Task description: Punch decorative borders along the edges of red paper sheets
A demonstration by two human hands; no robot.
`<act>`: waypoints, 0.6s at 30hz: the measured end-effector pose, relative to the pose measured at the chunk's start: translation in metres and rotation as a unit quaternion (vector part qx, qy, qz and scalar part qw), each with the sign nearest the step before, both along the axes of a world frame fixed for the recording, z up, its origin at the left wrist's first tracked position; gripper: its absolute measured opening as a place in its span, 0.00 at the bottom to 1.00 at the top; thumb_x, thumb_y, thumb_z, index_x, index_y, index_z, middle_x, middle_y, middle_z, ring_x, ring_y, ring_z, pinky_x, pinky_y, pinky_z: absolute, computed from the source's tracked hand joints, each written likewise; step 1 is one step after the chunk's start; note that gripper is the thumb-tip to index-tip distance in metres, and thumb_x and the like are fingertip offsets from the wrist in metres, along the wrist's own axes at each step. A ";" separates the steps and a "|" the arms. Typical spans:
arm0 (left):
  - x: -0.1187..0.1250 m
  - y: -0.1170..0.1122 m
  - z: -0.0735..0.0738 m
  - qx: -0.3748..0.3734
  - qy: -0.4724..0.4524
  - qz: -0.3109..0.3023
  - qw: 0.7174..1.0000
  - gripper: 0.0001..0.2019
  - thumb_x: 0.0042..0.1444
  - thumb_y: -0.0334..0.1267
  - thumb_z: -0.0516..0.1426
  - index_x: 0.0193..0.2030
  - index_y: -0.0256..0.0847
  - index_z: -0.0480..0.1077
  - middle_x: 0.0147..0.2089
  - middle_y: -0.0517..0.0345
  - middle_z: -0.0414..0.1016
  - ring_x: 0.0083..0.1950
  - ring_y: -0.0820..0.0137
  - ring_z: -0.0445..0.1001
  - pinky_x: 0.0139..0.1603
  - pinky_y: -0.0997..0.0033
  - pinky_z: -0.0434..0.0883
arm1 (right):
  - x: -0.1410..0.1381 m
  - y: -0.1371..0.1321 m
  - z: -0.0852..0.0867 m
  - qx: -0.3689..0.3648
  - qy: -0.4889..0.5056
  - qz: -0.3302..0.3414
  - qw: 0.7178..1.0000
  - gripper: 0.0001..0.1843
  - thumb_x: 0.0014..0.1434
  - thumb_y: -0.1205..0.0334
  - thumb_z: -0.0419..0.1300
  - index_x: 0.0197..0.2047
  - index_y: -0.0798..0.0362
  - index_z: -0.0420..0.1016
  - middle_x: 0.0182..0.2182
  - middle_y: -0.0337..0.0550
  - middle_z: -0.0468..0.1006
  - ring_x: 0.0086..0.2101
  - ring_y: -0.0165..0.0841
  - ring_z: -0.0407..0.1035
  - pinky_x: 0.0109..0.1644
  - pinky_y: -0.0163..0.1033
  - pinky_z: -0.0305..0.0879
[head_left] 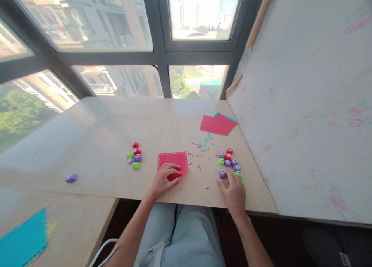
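A red sheet of paper lies in front of me, with a row of small punched holes along its left, top and right edges. My left hand rests over its lower part, fingers curled and thumb at the sheet, holding it; the lower edge is hidden. To the right, the thumb and forefinger of my right hand are around a small purple craft punch. Right by those fingers sits a green punch, partly covered. Just beyond is a cluster of red, purple and green punches.
Red and blue paper bits are scattered beside the sheet. More red and blue sheets lie at the back right. Several punches stand left, with a lone purple one farther out. Blue paper lies at lower left. A wall borders the table's right.
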State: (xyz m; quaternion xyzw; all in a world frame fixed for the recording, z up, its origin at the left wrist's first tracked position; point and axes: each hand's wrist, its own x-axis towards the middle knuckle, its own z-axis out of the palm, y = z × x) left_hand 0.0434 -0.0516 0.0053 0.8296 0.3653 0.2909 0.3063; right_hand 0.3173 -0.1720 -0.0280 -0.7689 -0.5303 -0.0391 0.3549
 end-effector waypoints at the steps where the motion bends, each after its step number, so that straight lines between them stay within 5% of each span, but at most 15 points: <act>1: 0.000 0.000 -0.001 0.001 -0.009 0.000 1.000 0.05 0.56 0.37 0.61 0.38 0.43 0.78 0.48 0.50 0.79 0.51 0.62 0.74 0.54 0.58 0.70 | -0.001 0.003 0.001 -0.006 -0.011 -0.007 1.000 0.27 0.66 0.44 0.51 0.51 0.57 0.75 0.41 0.56 0.78 0.39 0.45 0.72 0.44 0.50 0.68; 5: 0.000 -0.001 -0.002 0.006 -0.027 0.003 1.000 0.03 0.55 0.33 0.61 0.35 0.43 0.77 0.45 0.51 0.80 0.48 0.63 0.75 0.52 0.59 0.70 | -0.005 0.011 0.006 -0.015 0.020 -0.010 1.000 0.25 0.64 0.42 0.52 0.45 0.56 0.77 0.39 0.55 0.78 0.37 0.44 0.71 0.43 0.49 0.69; 10: -0.001 -0.002 -0.005 0.002 -0.056 0.009 0.998 0.04 0.55 0.32 0.60 0.35 0.42 0.77 0.43 0.52 0.81 0.46 0.64 0.76 0.49 0.60 0.71 | -0.018 0.015 0.013 0.018 0.225 0.031 0.974 0.23 0.58 0.42 0.60 0.44 0.54 0.77 0.38 0.52 0.79 0.36 0.42 0.72 0.43 0.48 0.70; 18: -0.009 0.001 -0.011 -0.055 -0.173 0.083 0.980 0.02 0.55 0.34 0.60 0.35 0.40 0.75 0.36 0.53 0.80 0.38 0.67 0.77 0.40 0.67 0.73 | -0.061 0.046 0.046 0.044 0.612 0.060 0.787 0.22 0.49 0.49 0.72 0.44 0.51 0.76 0.37 0.42 0.79 0.37 0.37 0.77 0.35 0.37 0.71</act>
